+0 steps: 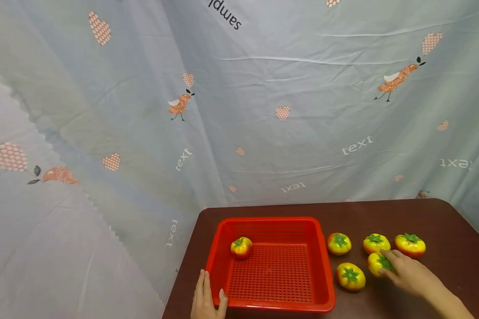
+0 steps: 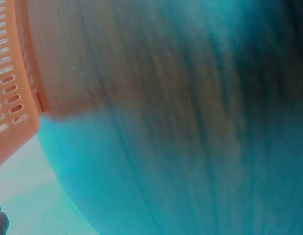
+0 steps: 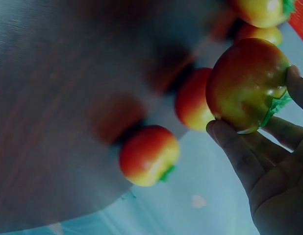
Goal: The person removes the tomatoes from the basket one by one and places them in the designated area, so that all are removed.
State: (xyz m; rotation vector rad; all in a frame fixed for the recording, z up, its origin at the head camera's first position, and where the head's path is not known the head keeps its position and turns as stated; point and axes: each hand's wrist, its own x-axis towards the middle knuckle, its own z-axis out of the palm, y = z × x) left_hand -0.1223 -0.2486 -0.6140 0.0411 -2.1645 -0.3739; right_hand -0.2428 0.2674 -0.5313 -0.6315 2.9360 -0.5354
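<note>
In the head view my right hand (image 1: 409,272) pinches a yellow-and-red toy persimmon (image 1: 378,264) with a green leafy top. The right wrist view shows this persimmon (image 3: 247,85) between thumb and fingertips, above the dark table. Beside it lie other persimmons, one just behind (image 1: 376,243) and one to its left (image 1: 350,276). A red plastic basket (image 1: 327,274) with a slotted bottom stands to the left, with one persimmon (image 1: 241,247) inside near its back left corner. My left hand (image 1: 206,301) rests at the basket's front left corner, fingers straight and thumb spread.
More persimmons lie on the brown table (image 1: 455,248), one at the basket's right wall (image 1: 339,243) and one at the far right (image 1: 410,245). A pale patterned curtain (image 1: 263,133) hangs right behind the table's back edge.
</note>
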